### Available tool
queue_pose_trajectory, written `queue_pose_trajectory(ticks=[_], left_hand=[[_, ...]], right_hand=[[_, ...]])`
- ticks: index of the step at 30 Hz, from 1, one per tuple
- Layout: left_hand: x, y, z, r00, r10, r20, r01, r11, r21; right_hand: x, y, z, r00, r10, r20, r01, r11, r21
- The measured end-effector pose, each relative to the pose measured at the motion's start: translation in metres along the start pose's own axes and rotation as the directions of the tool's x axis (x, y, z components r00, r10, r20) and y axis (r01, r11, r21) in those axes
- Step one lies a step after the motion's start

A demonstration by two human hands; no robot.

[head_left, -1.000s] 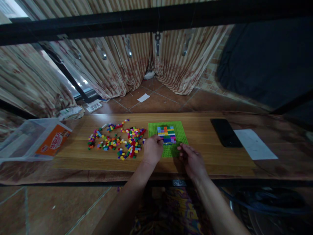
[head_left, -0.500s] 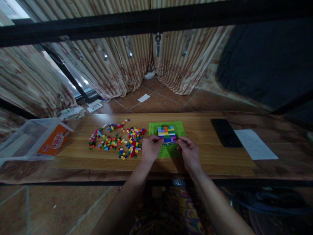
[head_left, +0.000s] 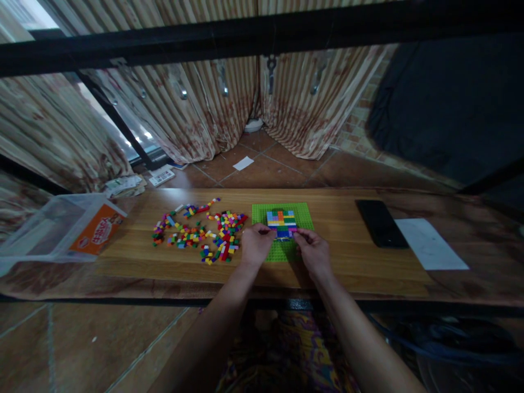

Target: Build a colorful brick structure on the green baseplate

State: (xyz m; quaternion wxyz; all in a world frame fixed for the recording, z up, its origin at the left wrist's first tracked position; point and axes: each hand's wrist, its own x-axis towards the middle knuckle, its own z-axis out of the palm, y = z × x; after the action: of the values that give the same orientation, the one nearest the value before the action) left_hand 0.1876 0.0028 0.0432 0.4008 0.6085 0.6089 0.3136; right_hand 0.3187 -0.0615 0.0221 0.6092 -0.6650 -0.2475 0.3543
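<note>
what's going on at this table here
A person works with both hands at a green baseplate on the wooden table. The left hand and right hand touch the near corners of a flat patch of coloured bricks on it. A scatter of loose bricks lies to the left, beside a clear plastic box; a dark phone and a white sheet lie to the right.

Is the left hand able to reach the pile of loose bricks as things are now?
Probably yes. The left hand rests at the left edge of the green plate, and the pile of loose bricks lies right beside it on the wooden board, with nothing between them.
</note>
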Motion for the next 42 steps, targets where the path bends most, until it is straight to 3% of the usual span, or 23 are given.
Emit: queue_pose_trajectory(ticks=[7, 10, 14, 17, 19, 22, 25, 29, 33, 37, 42], left_hand=[[-0.012, -0.004, -0.005, 0.999, 0.037, -0.020, -0.038, 0.994, -0.099], [-0.029, -0.015, -0.028, 0.996, 0.080, -0.041, -0.087, 0.975, -0.204], [-0.049, -0.038, -0.079, 0.983, 0.054, -0.174, -0.086, 0.979, -0.185], [-0.053, -0.061, -0.121, 0.915, -0.055, -0.401, 0.013, 0.994, -0.106], [-0.052, -0.078, -0.145, 0.871, -0.066, -0.487, 0.082, 0.997, 0.012], [-0.045, -0.097, -0.172, 0.792, -0.117, -0.600, 0.248, 0.959, 0.141], [-0.031, -0.108, -0.189, 0.754, -0.104, -0.649, 0.312, 0.926, 0.214], [-0.007, -0.117, -0.198, 0.735, -0.043, -0.677, 0.336, 0.890, 0.308], [0.009, -0.128, -0.195, 0.711, -0.001, -0.703, 0.371, 0.850, 0.374], [0.013, -0.135, -0.188, 0.731, 0.057, -0.680, 0.360, 0.814, 0.455], [0.011, -0.138, -0.187, 0.721, 0.076, -0.689, 0.369, 0.800, 0.474]], right_hand=[[-0.003, -0.001, -0.003, 1.000, 0.009, -0.029, -0.008, 0.999, 0.048], [-0.010, 0.001, -0.011, 0.999, -0.008, -0.043, 0.011, 0.997, 0.076], [-0.025, 0.006, -0.021, 0.998, -0.043, -0.043, 0.045, 0.997, 0.059], [-0.038, 0.009, -0.020, 0.997, -0.067, -0.025, 0.068, 0.997, 0.025], [-0.048, 0.010, -0.015, 0.997, -0.078, 0.018, 0.079, 0.997, -0.019], [-0.063, 0.009, -0.007, 0.986, -0.109, 0.123, 0.122, 0.987, -0.105], [-0.075, 0.007, 0.002, 0.963, -0.153, 0.220, 0.196, 0.963, -0.184], [-0.082, 0.004, 0.012, 0.929, -0.198, 0.312, 0.288, 0.917, -0.275], [-0.084, 0.004, 0.024, 0.890, -0.248, 0.383, 0.388, 0.853, -0.349], [-0.088, 0.005, 0.045, 0.833, -0.289, 0.471, 0.481, 0.799, -0.361], [-0.089, 0.006, 0.075, 0.768, -0.313, 0.559, 0.575, 0.721, -0.387]])
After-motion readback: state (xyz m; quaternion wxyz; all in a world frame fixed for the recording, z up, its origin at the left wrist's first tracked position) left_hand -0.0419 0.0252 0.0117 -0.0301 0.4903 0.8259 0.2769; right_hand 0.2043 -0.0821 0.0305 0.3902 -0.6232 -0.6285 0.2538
